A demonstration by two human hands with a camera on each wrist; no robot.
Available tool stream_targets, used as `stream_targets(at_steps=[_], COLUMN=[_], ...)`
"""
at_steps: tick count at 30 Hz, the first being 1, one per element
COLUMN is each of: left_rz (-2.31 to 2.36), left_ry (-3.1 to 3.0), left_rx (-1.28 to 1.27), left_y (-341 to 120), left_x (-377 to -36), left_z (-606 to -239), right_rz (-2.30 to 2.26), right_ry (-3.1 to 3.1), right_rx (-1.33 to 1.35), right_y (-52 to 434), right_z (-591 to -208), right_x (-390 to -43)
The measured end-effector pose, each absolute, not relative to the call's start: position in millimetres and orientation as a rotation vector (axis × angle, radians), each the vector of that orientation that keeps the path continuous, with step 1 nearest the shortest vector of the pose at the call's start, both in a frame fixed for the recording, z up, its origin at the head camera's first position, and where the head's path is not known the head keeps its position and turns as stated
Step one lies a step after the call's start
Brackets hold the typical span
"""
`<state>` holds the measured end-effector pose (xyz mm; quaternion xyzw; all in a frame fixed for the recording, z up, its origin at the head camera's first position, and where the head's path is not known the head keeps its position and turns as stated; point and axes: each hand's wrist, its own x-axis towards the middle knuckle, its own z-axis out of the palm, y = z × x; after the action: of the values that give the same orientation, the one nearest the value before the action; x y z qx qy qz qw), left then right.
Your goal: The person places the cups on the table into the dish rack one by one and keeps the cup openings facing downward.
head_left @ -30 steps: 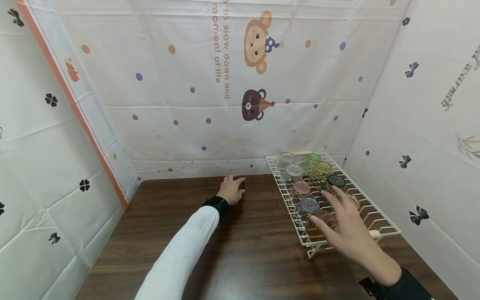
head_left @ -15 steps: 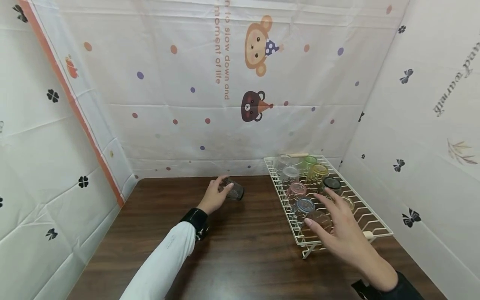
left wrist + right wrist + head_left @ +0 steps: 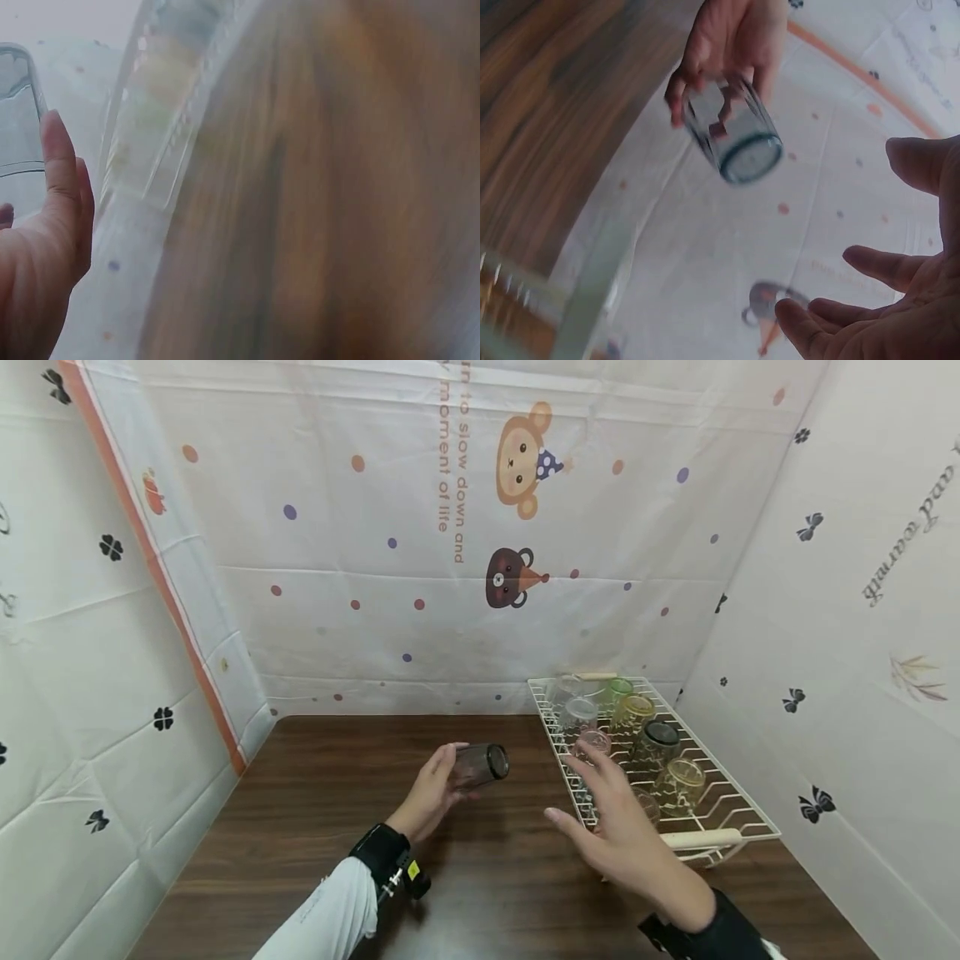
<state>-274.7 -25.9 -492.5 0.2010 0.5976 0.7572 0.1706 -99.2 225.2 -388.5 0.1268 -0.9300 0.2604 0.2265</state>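
My left hand (image 3: pixel 427 793) holds a grey-tinted drinking glass (image 3: pixel 480 764) above the dark wooden table, tipped on its side with the base facing right. From the right wrist view, the left hand's fingers (image 3: pixel 676 97) wrap the glass (image 3: pixel 742 131) near its mouth. Spread fingers mark my right hand (image 3: pixel 622 839), which hovers at the near left of a white wire rack (image 3: pixel 701 838) and holds nothing. Upside-down glasses stand on that rack, among them a dark one (image 3: pixel 658 743), a pale yellow one (image 3: pixel 681 783) and a yellow one (image 3: pixel 632 710). Others are partly hidden behind the right hand.
Further back on the rack are a green glass (image 3: pixel 619 687), a clear glass (image 3: pixel 579 714) and a pink glass (image 3: pixel 595 742). Patterned cloth walls (image 3: pixel 337 635) enclose the table (image 3: pixel 337 760) at the back and both sides.
The left hand has brought the glass from the table's back edge toward me, lifting and tilting it. The right hand has shifted left from over the rack toward the glass.
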Motion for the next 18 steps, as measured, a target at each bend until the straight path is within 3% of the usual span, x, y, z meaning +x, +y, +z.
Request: stream_targets(at_steps=[18], left_rz=[2.171], left_ry=[1.241], left_rx=[0.543], left_y=[-16.3], left_x=[-214.9], left_z=[-485.6], right_rz=[0.75], right_ry=[-2.458], right_rx=[0.49], right_y=[168.2], right_z=[-412.7], right_x=[-135.2])
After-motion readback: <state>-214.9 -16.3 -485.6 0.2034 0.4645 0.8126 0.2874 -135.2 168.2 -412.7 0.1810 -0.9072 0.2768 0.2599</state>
